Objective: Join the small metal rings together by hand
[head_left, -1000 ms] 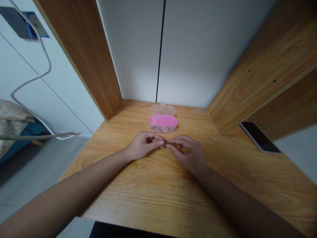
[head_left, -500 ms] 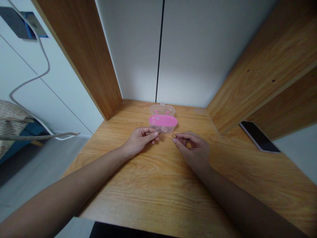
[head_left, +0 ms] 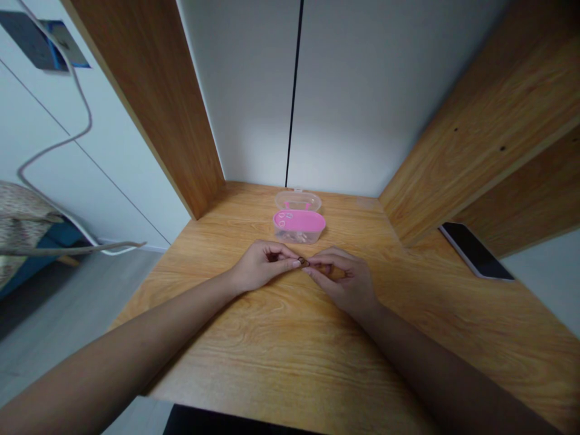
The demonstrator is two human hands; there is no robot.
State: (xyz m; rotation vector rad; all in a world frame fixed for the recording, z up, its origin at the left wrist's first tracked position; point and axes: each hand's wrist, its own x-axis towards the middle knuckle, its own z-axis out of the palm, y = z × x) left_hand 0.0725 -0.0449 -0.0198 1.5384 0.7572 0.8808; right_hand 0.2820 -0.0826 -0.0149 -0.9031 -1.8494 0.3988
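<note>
My left hand (head_left: 263, 266) and my right hand (head_left: 347, 279) meet fingertip to fingertip over the wooden tabletop. Both pinch at a small dark ring (head_left: 302, 261) that shows between them. Whether it is one ring or two together, I cannot make out. Just beyond my fingers stands an oval clear plastic box (head_left: 296, 237) with a pink top (head_left: 304, 220). Its clear lid (head_left: 298, 200) is flipped back behind it. Pale ring shapes show at the left of the pink top, and small items are dimly visible through the clear wall.
A phone (head_left: 476, 252) lies on the right beside a wooden panel (head_left: 453, 157). Grey-white panels (head_left: 254, 109) rise behind the box. At the left, a wooden upright (head_left: 149, 103) borders the table, and a pale cable (head_left: 86, 115) hangs beyond it.
My hands have come together and slightly nearer to me. The dark ring in my right fingers now touches my left fingertips, where a small thing was held. The box stays put.
</note>
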